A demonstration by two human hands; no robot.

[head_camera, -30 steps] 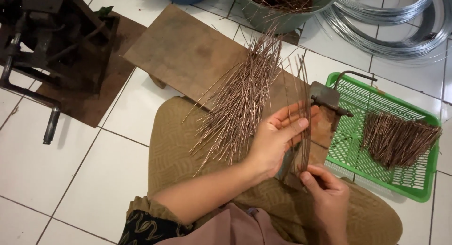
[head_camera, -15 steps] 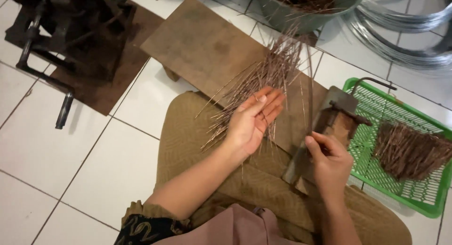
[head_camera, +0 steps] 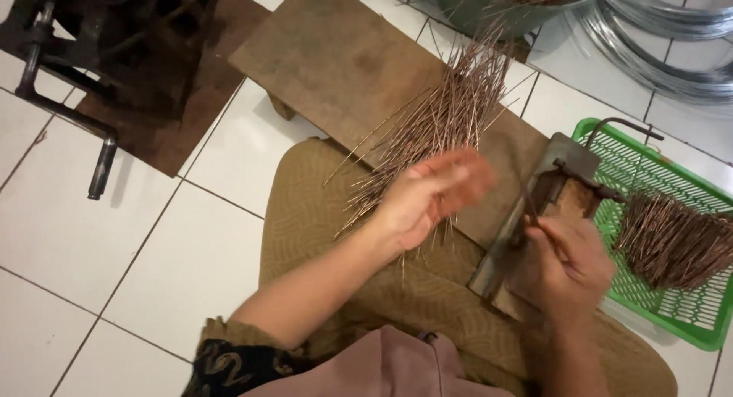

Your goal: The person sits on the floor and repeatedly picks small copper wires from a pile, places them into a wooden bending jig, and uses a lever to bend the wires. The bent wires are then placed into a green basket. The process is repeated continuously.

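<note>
A person sitting on a white tiled floor (head_camera: 153, 237) is working over a heap of thin copper-coloured rods (head_camera: 435, 130) that is lying fanned across a low wooden board (head_camera: 336, 69) and spilling onto the lap. The left hand (head_camera: 427, 198) is hovering over the near end of the heap, blurred, palm partly open with fingers loosely curled; whether it is pinching any rods cannot be told. The right hand (head_camera: 569, 267) is closing thumb and fingertips on what looks like a single rod or a very few, holding them upright against a small metal cutter (head_camera: 534, 206) mounted on a block at the board's right end. Just beside it, a green plastic basket (head_camera: 679, 290) is holding a tangle of shorter pieces (head_camera: 672, 240). A dark iron machine (head_camera: 99, 53) is standing on a brown mat to the far left, and coils of bright wire (head_camera: 664, 38) are lying at the top right beside a metal tub (head_camera: 504, 8).

The rods are looking light and stiff yet springy, likely smooth enough to slide against each other and roll, with ends that may prick. They would probably handle best pinched a few at a time near the middle or lower third, fingertips keeping them parallel rather than grabbing the loose tips.
</note>
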